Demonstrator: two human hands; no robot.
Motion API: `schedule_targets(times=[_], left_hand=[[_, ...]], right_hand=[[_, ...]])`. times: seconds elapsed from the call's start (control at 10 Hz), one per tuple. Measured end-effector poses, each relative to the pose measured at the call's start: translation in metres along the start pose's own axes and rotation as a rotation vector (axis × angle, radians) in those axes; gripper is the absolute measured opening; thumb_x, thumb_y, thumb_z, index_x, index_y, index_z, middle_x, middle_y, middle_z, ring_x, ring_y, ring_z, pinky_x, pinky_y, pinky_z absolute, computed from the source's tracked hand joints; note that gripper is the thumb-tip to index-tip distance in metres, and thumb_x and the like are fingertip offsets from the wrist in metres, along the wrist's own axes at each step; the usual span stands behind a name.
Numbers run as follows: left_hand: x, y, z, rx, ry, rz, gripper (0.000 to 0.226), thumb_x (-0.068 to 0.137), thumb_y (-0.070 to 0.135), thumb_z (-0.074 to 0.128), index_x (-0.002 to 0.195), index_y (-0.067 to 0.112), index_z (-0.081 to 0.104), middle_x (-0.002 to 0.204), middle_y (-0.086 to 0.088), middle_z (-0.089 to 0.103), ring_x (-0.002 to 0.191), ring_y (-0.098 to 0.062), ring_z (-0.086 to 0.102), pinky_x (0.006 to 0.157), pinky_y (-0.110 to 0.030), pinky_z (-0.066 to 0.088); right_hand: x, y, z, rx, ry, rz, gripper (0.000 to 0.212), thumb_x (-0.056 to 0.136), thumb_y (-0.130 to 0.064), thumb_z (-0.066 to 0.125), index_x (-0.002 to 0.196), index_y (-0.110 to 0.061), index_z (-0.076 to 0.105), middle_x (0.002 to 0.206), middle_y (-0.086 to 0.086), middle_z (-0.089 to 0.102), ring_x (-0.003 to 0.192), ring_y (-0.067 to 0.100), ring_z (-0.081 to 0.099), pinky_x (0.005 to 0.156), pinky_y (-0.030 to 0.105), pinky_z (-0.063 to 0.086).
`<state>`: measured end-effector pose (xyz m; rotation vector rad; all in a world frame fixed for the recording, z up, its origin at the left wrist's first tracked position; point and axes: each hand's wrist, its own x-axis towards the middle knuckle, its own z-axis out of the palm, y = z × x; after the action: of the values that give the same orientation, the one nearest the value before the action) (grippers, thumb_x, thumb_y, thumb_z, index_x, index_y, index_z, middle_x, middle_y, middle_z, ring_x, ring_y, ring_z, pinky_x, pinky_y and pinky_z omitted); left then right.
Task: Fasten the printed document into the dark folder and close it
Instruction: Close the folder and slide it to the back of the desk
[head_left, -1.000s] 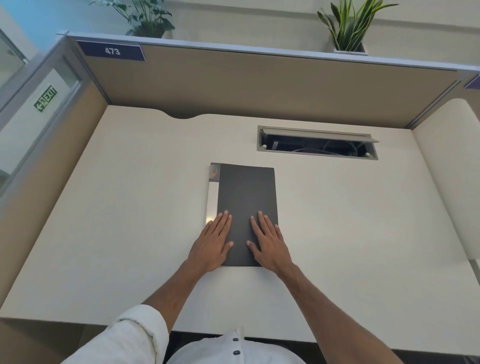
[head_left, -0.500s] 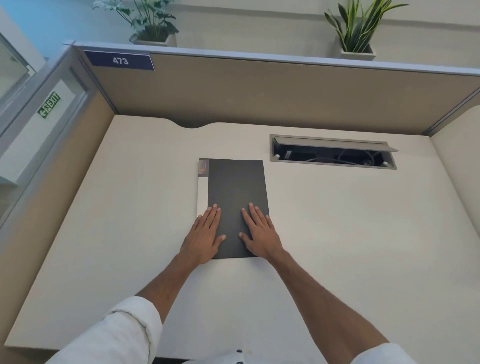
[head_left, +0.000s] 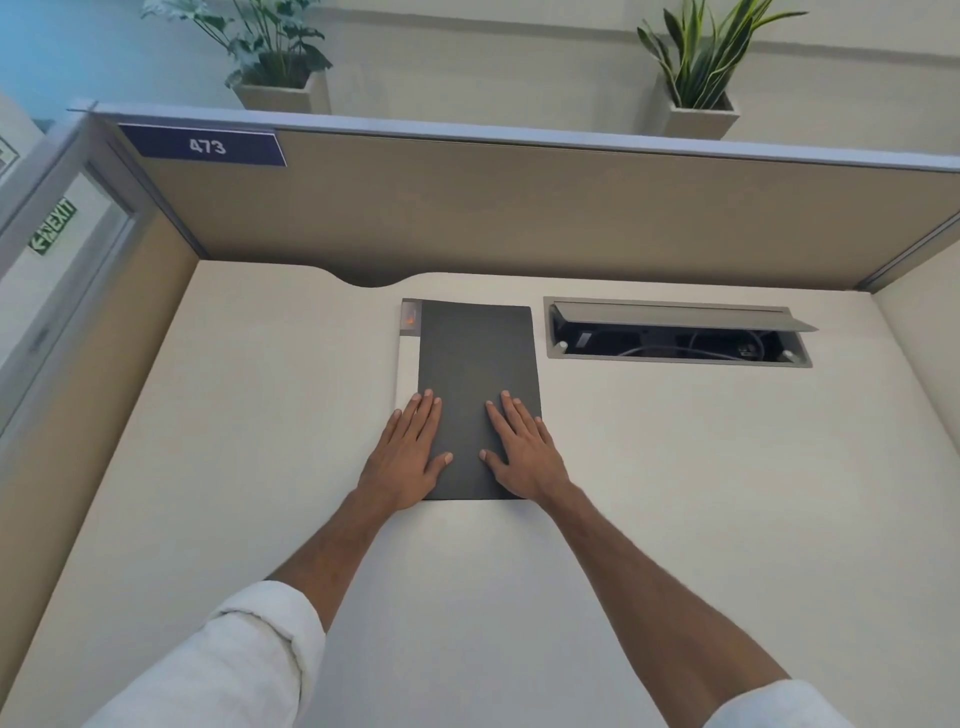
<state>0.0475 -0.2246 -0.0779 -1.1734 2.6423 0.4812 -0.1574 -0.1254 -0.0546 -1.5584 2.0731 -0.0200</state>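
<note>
The dark folder (head_left: 475, 364) lies shut and flat on the cream desk (head_left: 675, 493), with a pale spine strip (head_left: 407, 371) along its left edge. My left hand (head_left: 408, 460) rests palm down on the folder's near left part, fingers spread and reaching the spine strip. My right hand (head_left: 522, 452) lies flat on the near right part, fingers apart. Neither hand grips anything. The printed document is not visible; the cover hides whatever is inside.
An open cable hatch (head_left: 675, 332) with wires is sunk into the desk right of the folder. Tan partition walls (head_left: 519, 208) close the desk at the back and left. Two potted plants (head_left: 280, 57) stand behind the back partition.
The view has tilted upward, so the folder and hands appear farther up the desk. Both hands stay flat on the shut folder.
</note>
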Motion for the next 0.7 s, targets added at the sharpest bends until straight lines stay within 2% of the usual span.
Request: schedule_targets(times=[0.3, 0.7], left_hand=[[0.051, -0.015, -0.01, 0.011, 0.024, 0.035, 0.084, 0.117, 0.054, 0.031, 0.177, 0.016, -0.012, 0.186, -0.001, -0.02, 0.175, -0.02, -0.015, 0.144, -0.042, 0.001], [0.076, -0.012, -0.018, -0.017, 0.013, 0.026, 0.084, 0.117, 0.053, 0.034, 0.177, 0.015, -0.01, 0.186, -0.002, -0.019, 0.175, -0.021, -0.014, 0.144, -0.043, 0.001]], right_hand=[[0.043, 0.012, -0.012, 0.023, 0.04, 0.017, 0.079, 0.115, -0.052, 0.041, 0.178, -0.03, 0.0, 0.186, -0.004, -0.012, 0.175, 0.019, -0.008, 0.143, 0.045, 0.005], [0.065, 0.022, -0.025, 0.022, 0.019, 0.021, 0.08, 0.115, -0.053, 0.041, 0.178, -0.03, -0.002, 0.186, -0.004, -0.014, 0.175, 0.02, -0.01, 0.143, 0.045, 0.002]])
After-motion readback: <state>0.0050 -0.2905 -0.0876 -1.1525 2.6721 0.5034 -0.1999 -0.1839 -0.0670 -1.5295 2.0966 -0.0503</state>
